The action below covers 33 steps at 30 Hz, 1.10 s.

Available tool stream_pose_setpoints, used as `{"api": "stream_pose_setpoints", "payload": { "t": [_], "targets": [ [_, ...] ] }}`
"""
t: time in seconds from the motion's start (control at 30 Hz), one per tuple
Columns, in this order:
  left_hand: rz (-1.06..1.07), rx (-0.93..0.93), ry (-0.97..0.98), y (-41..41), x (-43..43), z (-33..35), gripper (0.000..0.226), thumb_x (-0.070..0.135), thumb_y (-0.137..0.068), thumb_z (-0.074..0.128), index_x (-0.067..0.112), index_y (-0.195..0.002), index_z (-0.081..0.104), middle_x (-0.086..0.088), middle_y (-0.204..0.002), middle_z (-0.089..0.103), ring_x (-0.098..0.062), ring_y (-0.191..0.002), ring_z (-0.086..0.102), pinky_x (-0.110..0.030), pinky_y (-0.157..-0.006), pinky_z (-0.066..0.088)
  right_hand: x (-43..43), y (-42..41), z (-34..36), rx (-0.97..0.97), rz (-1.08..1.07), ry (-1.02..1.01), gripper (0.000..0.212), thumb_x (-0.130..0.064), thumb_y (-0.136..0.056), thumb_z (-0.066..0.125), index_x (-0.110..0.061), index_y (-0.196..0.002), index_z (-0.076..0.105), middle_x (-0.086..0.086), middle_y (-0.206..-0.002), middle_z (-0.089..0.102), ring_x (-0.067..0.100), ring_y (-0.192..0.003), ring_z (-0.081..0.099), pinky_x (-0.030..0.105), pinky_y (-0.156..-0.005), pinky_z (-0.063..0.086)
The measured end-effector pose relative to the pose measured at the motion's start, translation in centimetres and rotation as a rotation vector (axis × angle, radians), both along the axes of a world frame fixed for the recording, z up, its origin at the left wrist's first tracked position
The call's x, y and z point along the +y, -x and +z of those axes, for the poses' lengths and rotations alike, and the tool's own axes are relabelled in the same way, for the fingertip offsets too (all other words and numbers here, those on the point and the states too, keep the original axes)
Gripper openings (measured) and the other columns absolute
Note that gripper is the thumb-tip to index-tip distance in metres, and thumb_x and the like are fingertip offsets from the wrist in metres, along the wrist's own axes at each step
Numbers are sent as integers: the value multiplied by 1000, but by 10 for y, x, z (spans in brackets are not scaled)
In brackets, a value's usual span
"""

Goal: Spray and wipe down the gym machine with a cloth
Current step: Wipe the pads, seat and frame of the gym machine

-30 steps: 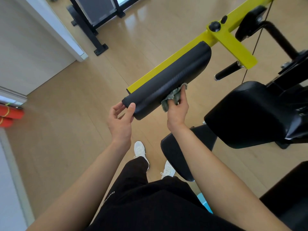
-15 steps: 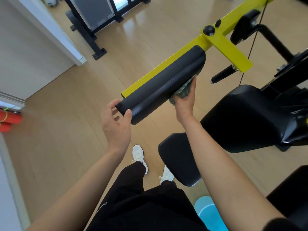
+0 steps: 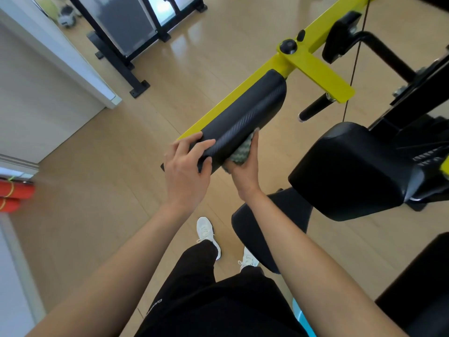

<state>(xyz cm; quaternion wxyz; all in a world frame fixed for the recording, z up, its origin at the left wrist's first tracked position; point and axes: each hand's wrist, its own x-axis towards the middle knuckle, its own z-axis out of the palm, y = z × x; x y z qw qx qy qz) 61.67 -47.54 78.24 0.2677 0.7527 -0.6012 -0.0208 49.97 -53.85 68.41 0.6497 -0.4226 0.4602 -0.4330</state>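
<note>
A long black padded roller (image 3: 247, 117) is fixed along a yellow machine arm (image 3: 313, 62) in the middle of the view. My left hand (image 3: 187, 171) grips the roller's near end, fingers curled over its top. My right hand (image 3: 245, 166) holds a green textured cloth (image 3: 239, 153) and presses it against the underside of the roller, just right of the left hand. No spray bottle shows.
A large black seat pad (image 3: 352, 171) sits to the right, a smaller round black pad (image 3: 257, 227) below my right arm. A black steel frame (image 3: 116, 59) stands at the back left, by a white wall corner (image 3: 107, 93). Orange rolls (image 3: 14, 193) lie at the left edge.
My left hand has closed over the roller's near end. My right hand slid the cloth up along the underside, then back toward the near end.
</note>
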Motion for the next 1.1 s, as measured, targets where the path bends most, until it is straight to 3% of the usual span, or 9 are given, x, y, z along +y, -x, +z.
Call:
{"api": "stream_pose_setpoints", "payload": {
  "t": [0.1,0.17,0.33,0.53,0.7,0.83,0.97,1.03,1.1],
  "targets": [
    [-45,-65,15,-3,4,-2,42,11,-85,72,23,-125,72,0,-135,64,-29,-121,54,-40,-101,41,15,3,6,-53,-52,-17,88,-9,-91,70,-25,-163,21,-3,-164,33,12,-149,37,46,-121,37],
    [-53,-90,11,-3,4,-2,43,11,-84,73,22,-126,71,-1,-136,64,-30,-120,56,-38,-101,40,10,7,13,-102,-99,-27,79,-18,-96,67,-25,-161,24,-3,-164,34,13,-149,37,46,-123,35],
    [-38,-107,20,-1,4,-2,43,12,-85,73,23,-126,71,1,-136,64,-29,-121,55,-37,-100,41,-33,20,21,-103,-126,-67,84,-36,-95,68,-34,-163,19,-9,-167,26,13,-152,30,47,-125,31],
    [-62,-160,16,-2,5,-5,43,16,-86,72,23,-129,69,0,-138,62,-29,-122,54,-40,-98,43,-42,21,20,-172,-113,-154,93,-50,-85,76,-49,-159,18,-9,-162,36,22,-147,39,56,-116,41],
    [-43,-177,24,0,5,-8,45,20,-83,71,25,-128,69,1,-139,62,-30,-121,54,-41,-97,44,9,2,21,-229,-19,-187,74,-30,-95,72,-49,-153,30,-8,-147,56,21,-135,55,51,-104,53],
    [-40,-157,0,5,7,-5,47,23,-84,71,26,-131,66,1,-143,58,-29,-126,50,-44,-99,46,45,11,13,-143,36,-176,64,-7,-97,67,-24,-154,44,4,-141,63,21,-129,62,48,-112,48],
    [-93,-69,31,11,11,-5,42,20,-88,70,19,-130,67,-4,-144,58,-31,-135,47,-45,-108,41,68,33,24,-101,-19,-258,40,-10,-104,57,-16,-144,57,10,-134,67,24,-122,66,48,-110,50],
    [-253,15,98,21,15,-10,35,13,-90,69,13,-124,70,-6,-138,62,-30,-135,49,-40,-111,41,76,47,35,-98,-82,-273,34,-16,-107,52,-15,-140,60,8,-131,69,22,-121,67,42,-107,53],
    [-418,130,47,35,19,-18,35,11,-91,67,12,-126,68,-5,-135,63,-25,-129,53,-35,-106,46,88,61,47,-81,-132,-286,32,-18,-109,47,-14,-137,63,5,-127,72,19,-118,68,33,-101,56]
  ]
}}
